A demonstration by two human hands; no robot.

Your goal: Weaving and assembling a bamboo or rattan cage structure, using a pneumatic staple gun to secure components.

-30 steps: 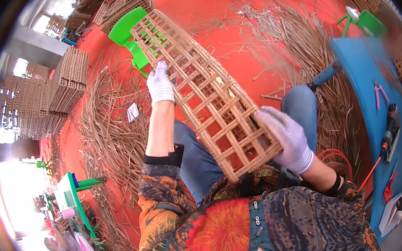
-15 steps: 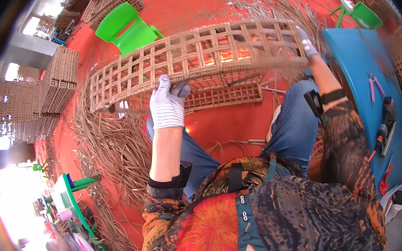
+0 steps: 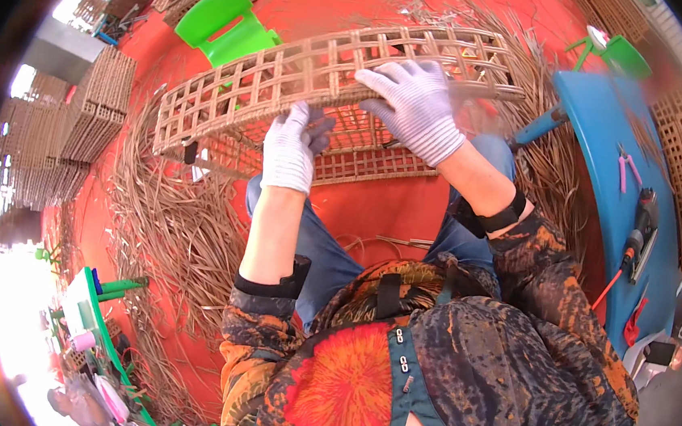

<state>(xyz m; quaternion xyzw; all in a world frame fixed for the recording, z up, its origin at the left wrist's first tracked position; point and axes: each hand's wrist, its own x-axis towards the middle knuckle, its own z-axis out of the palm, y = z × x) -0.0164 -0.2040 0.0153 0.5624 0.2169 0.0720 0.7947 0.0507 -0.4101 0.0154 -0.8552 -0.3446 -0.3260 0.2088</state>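
Has brown strips at left; holds a woven wicker basket above red floor, clamping its near edge with the left hand's fingers; lays the right hand on it, fingers parted, cannot tell whether clamped; has a blue table at right.

Wicker workshop: stacks of frames, loose strips

No lettering, label, number or sign can be read on anything in view here.
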